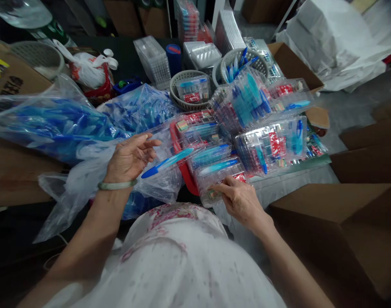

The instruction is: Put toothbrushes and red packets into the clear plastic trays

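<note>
My left hand (131, 156), with a pale bangle at the wrist, is raised with its fingers apart and lightly bent. Just beyond its fingertips is a slim, pointed blue and light-blue plastic piece (167, 163), like a pen; I cannot tell whether it rests on anything. My right hand (242, 201) is closed at the near right edge of a clear plastic tray (205, 182), its index finger lying across it. This tray holds one more blue piece (219, 166), a red-and-white card and a small item under my finger. Its thumb is hidden.
More filled trays (275, 147) are stacked at right, partly over a red basket (186, 173). Clear bags of blue pieces (67, 124) lie at left. Behind are a grey basket (174, 92) and empty tray stacks (153, 62). Cardboard boxes (336, 205) stand at right.
</note>
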The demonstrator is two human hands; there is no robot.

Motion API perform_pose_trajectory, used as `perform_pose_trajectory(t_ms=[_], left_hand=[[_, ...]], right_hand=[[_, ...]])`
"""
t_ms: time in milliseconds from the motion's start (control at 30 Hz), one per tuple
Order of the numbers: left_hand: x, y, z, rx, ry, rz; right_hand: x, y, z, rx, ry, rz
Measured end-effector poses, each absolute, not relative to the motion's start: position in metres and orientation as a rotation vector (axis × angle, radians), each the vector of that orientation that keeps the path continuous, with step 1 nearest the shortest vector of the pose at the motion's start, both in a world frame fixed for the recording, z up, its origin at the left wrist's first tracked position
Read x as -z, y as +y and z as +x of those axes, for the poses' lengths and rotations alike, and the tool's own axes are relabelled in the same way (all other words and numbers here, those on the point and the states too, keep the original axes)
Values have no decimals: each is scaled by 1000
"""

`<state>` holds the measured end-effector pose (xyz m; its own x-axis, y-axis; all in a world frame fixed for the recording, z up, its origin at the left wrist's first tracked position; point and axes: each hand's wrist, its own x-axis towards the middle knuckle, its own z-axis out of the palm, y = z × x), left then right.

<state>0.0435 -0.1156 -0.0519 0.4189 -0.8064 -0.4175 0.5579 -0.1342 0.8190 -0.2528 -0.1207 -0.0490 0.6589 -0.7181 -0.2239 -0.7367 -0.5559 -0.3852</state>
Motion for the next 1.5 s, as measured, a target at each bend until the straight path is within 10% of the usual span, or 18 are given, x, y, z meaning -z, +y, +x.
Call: perform_pose_trajectory(t_ms=[700, 1500], left_hand=[[38, -113, 100, 967, -146, 1162], [61, -103, 131, 930, -112, 1268]], right_hand=[[70, -132, -268, 729, 1171, -1228], [71, -196, -222, 787, 1155, -1369]])
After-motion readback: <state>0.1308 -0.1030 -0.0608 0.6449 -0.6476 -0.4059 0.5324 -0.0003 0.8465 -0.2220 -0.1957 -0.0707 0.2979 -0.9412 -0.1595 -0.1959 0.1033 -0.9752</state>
